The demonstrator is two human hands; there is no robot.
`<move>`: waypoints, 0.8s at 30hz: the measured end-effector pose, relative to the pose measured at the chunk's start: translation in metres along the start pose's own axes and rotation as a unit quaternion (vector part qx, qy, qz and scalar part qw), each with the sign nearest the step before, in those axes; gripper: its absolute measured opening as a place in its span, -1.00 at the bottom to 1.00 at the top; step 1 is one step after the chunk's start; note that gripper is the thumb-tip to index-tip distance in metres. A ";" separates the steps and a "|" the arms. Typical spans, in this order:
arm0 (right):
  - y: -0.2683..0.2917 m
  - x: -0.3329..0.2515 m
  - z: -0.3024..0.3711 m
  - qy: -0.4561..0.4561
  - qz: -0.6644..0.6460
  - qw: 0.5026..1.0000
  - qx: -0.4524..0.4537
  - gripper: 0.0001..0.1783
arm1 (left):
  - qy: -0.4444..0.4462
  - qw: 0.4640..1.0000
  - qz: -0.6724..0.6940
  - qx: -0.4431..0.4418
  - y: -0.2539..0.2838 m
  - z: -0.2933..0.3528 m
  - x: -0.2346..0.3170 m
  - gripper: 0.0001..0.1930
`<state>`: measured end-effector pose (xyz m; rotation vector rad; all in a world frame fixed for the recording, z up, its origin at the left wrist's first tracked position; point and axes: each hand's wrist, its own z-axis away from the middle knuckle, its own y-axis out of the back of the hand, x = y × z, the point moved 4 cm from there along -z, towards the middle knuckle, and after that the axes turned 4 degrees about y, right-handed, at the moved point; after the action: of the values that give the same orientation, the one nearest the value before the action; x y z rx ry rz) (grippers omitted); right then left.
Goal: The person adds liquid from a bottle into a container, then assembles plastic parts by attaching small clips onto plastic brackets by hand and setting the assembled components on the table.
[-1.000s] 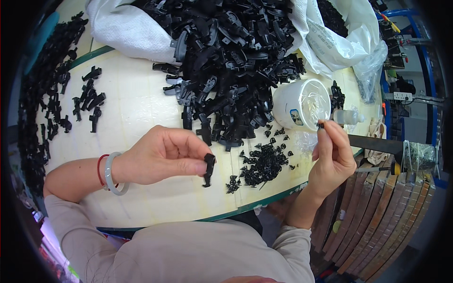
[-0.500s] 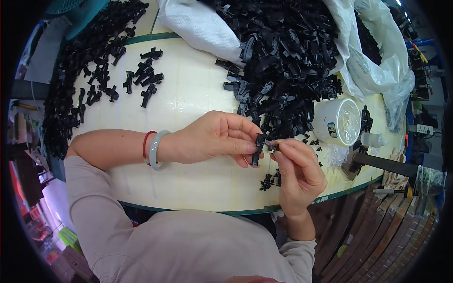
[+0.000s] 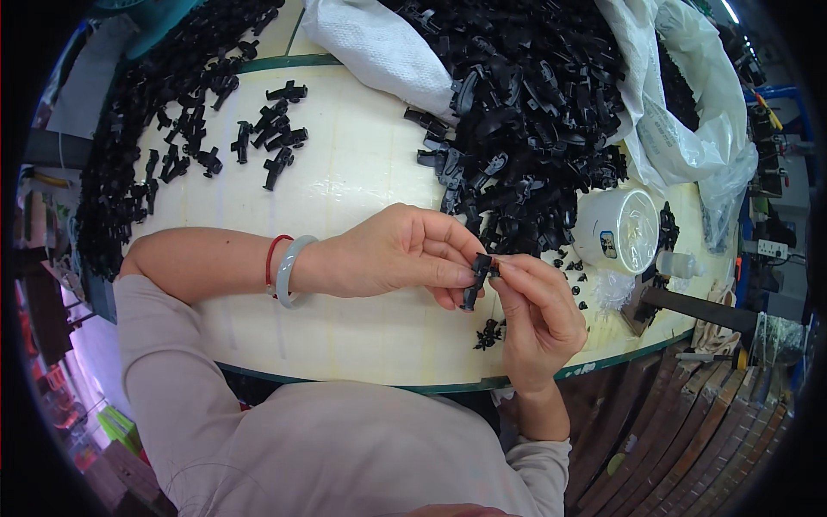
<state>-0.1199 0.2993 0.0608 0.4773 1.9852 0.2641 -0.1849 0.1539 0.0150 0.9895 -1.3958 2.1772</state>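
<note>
One black part (image 3: pixel 476 285) pinched by left hand (image 3: pixel 379 256) and right hand (image 3: pixel 544 312), cream green-edged table (image 3: pixel 362 340), brown slats (image 3: pixel 680 422) beside

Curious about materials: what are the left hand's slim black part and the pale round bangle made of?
Slim black part: probably moulded plastic, satin, judging by soft sheen. Pale round bangle: polished stone or glass, perhaps, from its milky gloss.
</note>
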 end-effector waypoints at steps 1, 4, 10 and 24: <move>0.000 -0.001 0.000 0.003 0.008 1.000 0.000 -0.78 | 0.000 1.000 0.000 0.001 0.000 0.000 0.000 -0.79; 0.000 -0.005 -0.001 0.041 0.047 0.998 -0.008 -0.78 | 0.002 1.000 0.000 -0.002 0.000 0.000 0.000 -0.79; -0.001 -0.006 -0.002 0.057 0.056 0.997 -0.013 -0.77 | 0.000 1.000 0.002 0.001 0.000 0.002 -0.001 -0.80; 0.018 -0.001 0.007 0.039 0.105 0.993 0.027 -0.60 | 0.023 0.987 -0.066 0.143 0.005 0.018 0.009 -0.77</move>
<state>-0.1096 0.3148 0.0653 0.7214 2.0231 0.3647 -0.1875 0.1351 0.0236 1.0864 -0.9838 2.3260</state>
